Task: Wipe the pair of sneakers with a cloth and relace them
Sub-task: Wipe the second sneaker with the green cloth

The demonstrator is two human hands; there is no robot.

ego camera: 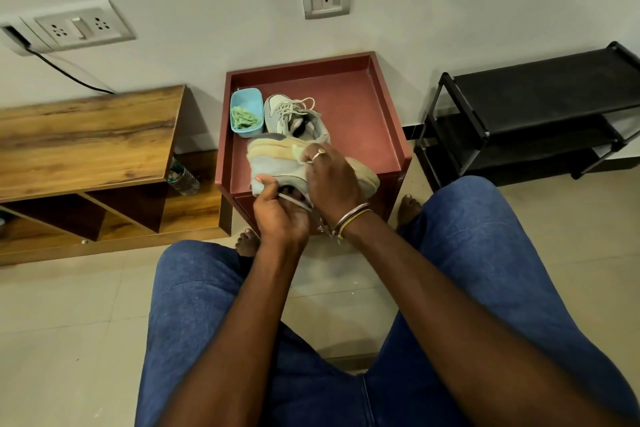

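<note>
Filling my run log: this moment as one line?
step: wiping | left hand: grips held sneaker | right hand: pinches cloth on sole | other sneaker: laced, on table

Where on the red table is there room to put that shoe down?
The right half of the red-brown square table is bare, from the laced grey sneaker to the right rim, and so is the strip along the back rim. The left front is crowded: blue plastic tub, that sneaker, and the tipped grey sneaker gripped by left hand and right hand.
</note>
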